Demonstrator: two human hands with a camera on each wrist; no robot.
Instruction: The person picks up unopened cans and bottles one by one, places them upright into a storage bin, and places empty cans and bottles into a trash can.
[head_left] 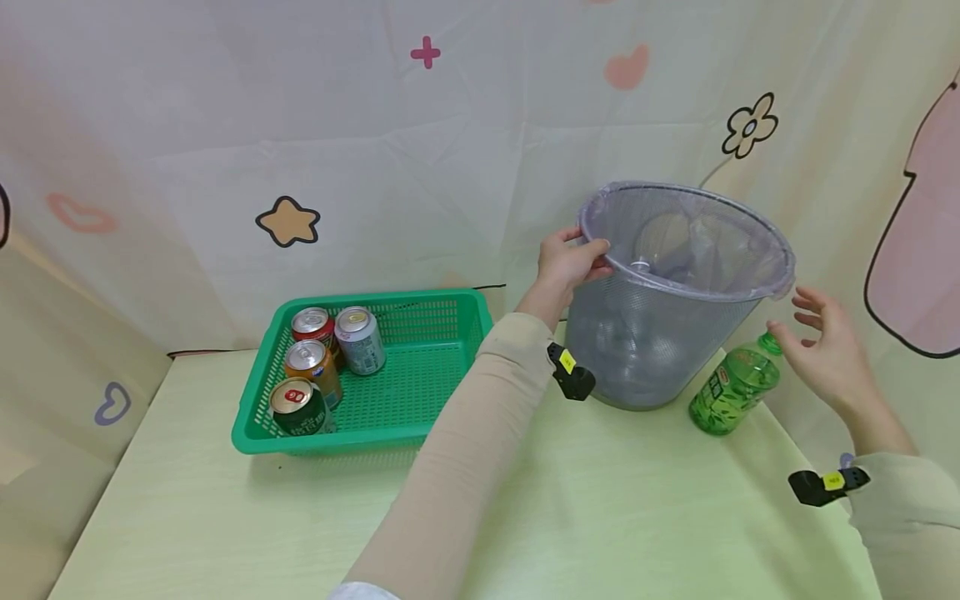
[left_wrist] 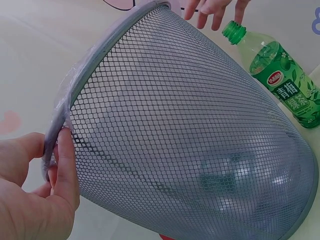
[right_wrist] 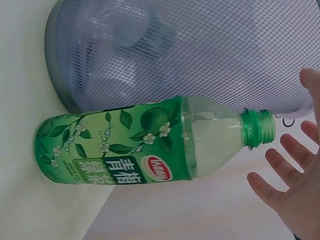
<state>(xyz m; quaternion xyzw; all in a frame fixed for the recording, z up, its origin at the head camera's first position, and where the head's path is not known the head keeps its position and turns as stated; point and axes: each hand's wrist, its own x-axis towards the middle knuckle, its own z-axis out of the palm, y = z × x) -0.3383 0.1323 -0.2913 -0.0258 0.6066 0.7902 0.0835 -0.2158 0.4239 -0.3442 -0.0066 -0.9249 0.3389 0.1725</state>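
My left hand (head_left: 572, 268) pinches the near left rim of a grey wire-mesh wastebasket (head_left: 637, 342) between thumb and fingers. A thin translucent bag (left_wrist: 70, 82) lines the basket and folds over its rim. Clear plastic bottles (left_wrist: 235, 175) show through the mesh at the bottom. Just right of the basket stands a green-labelled tea bottle (right_wrist: 115, 145), its threaded green neck uncapped. My right hand (head_left: 828, 350) hovers beside the bottle's neck with its fingers spread, holding nothing.
A green plastic basket (head_left: 360, 442) sits on the left of the pale table (head_left: 600, 517). Several drink cans (head_left: 311, 367) stand in its left part. Behind hangs a patterned curtain (head_left: 450, 167).
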